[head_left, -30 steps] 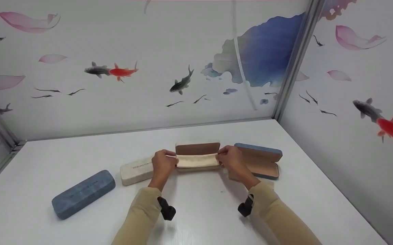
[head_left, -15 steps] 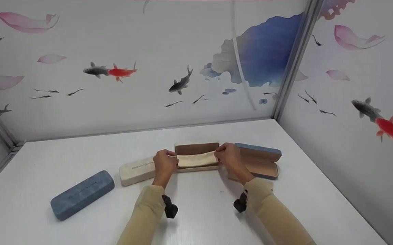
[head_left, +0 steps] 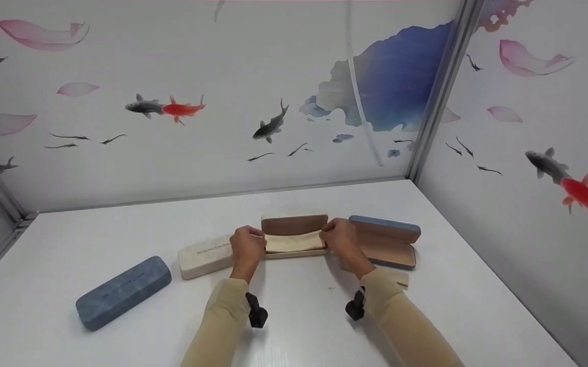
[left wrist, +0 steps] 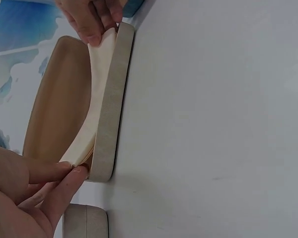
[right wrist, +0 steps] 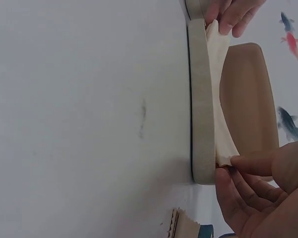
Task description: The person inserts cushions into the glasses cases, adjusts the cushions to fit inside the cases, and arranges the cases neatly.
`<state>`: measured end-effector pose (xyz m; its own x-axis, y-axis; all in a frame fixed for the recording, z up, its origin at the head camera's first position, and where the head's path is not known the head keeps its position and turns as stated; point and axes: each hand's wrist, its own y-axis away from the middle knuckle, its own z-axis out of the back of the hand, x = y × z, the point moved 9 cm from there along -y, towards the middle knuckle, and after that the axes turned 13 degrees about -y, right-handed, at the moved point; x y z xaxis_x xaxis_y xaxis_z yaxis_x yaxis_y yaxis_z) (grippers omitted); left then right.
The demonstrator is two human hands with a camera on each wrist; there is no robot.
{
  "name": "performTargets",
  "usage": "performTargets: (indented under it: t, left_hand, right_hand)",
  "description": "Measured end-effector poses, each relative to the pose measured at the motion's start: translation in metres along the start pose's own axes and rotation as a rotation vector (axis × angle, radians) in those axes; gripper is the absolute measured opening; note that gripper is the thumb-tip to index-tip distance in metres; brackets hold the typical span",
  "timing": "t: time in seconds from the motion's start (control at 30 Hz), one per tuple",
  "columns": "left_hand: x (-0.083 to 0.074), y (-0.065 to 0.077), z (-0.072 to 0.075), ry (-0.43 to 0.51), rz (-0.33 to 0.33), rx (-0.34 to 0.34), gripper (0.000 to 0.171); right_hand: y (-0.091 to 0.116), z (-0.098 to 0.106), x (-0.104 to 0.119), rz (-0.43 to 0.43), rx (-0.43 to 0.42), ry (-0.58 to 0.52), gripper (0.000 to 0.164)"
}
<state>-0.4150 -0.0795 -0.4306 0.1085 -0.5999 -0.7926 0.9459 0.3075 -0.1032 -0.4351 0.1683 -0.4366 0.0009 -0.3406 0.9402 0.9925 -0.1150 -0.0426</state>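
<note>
White printed panels (head_left: 207, 56) enclosed the white bench (head_left: 299, 326). An open cream case (left wrist: 114, 101) stood on its far half, with the brown-lined lid (head_left: 295, 224) raised at the rear. A folded cream cloth (head_left: 294, 243) extended lengthwise along the opening of this case, between front wall and lid; its seating depth could not be determined. The left hand (head_left: 247, 248) applied a pinching grip to the left end of the cloth; the right hand (head_left: 342, 240) pinched the right end likewise. An open blue case (head_left: 388, 228) stood just beside the right hand. A closed cream case (head_left: 205, 256) lay beside the left hand, partly hidden; a closed blue case (head_left: 123, 293) lay farther left.
</note>
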Motion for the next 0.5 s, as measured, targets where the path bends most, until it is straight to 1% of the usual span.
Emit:
performTargets:
  t: [0.1, 0.23, 0.33, 0.43, 0.5]
  left_hand:
    - [0.0, 0.0, -0.002, -0.017, -0.004, -0.002, 0.011]
    - [-0.002, 0.001, -0.001, -0.032, -0.018, -0.011, 0.012]
    - [-0.006, 0.001, 0.001, -0.052, -0.061, -0.018, 0.016]
    - [-0.011, 0.002, 0.004, -0.068, -0.106, -0.024, 0.018]
    - [-0.014, 0.002, 0.007, -0.081, -0.115, -0.029, 0.019]
  right_hand:
    - [0.0, 0.0, 0.0, 0.006, -0.011, 0.017, 0.009]
    - [0.001, 0.0, 0.0, 0.01, -0.004, -0.011, 0.01]
    - [0.002, 0.001, 0.001, 0.034, 0.007, -0.026, 0.012]
    - [0.004, 0.003, 0.004, 0.076, 0.005, 0.009, 0.014]
    - [0.005, 0.005, 0.007, 0.096, 0.003, 0.034, 0.016]
